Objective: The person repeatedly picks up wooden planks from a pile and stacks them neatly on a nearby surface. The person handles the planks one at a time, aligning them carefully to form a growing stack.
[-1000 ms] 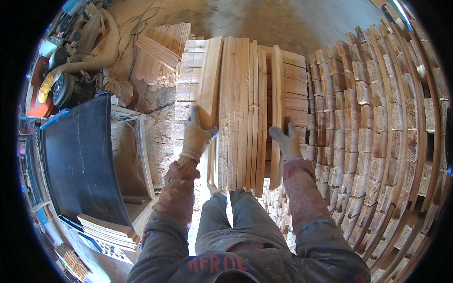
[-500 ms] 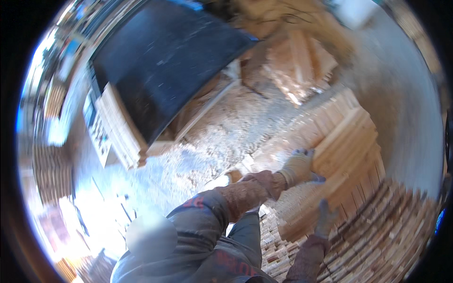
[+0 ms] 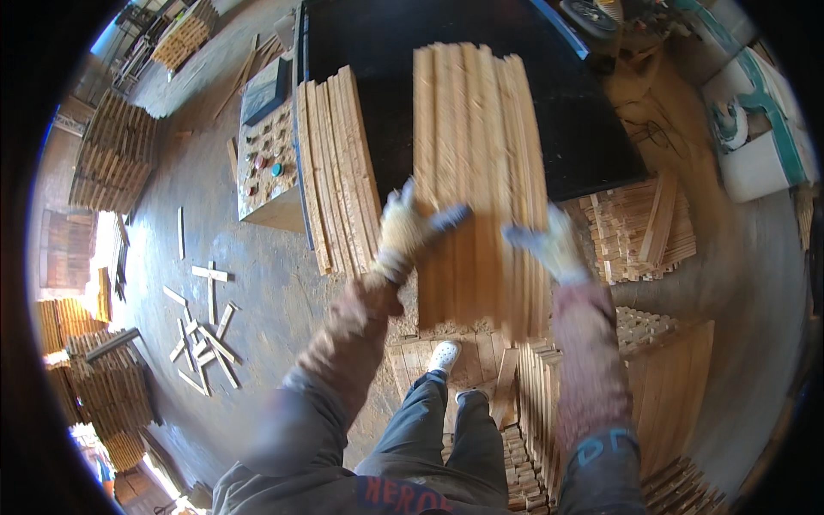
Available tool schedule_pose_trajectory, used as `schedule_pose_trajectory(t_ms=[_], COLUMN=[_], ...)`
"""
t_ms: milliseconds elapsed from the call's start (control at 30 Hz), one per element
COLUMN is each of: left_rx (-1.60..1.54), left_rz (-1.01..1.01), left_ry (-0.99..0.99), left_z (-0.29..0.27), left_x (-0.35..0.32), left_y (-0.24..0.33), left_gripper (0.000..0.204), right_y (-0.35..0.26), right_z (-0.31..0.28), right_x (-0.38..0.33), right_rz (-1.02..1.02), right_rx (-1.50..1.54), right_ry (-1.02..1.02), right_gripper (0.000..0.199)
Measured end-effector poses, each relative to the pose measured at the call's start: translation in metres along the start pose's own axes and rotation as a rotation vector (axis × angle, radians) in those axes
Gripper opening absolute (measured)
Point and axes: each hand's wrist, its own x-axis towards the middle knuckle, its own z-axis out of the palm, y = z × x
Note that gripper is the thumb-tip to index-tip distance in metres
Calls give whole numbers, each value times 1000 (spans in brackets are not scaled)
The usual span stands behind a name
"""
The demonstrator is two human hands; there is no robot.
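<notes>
A bundle of long pale wooden slats is held flat in front of me, over the edge of a black table. My left hand, in a light work glove, grips the bundle's left edge. The gloved right hand presses its right edge near the lower end. Another row of similar slats lies on the table just left of the bundle.
Stacks of short wood pieces sit at the right, more slat piles by my legs. Loose sticks are scattered on the dusty floor at left. A small wooden box with coloured bits stands beside the table. Stacked timber lines the far left.
The view has swung round from the slat stacks to the black table. Both hands now carry the slat bundle over the table's edge.
</notes>
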Motion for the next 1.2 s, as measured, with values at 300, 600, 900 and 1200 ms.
schedule_pose_trajectory(t_ms=[300, 600, 900, 1200], left_rx=[533, 707, 480, -603], left_rz=[-105, 188, 558, -533], left_ry=[95, 182, 39, -1148], left_z=[-45, 11, 80, 340], left_x=[42, 68, 1, -471], left_y=[-91, -124, -63, 90], left_gripper=[110, 82, 65, 34], right_y=[39, 59, 49, 119], right_z=[117, 66, -115, -420], right_x=[146, 108, -320, -634], right_rz=[278, 119, -62, 376], right_rx=[-859, -426, 12, -296], right_ry=[113, 219, 780, 1552], right_gripper=[128, 65, 40, 90])
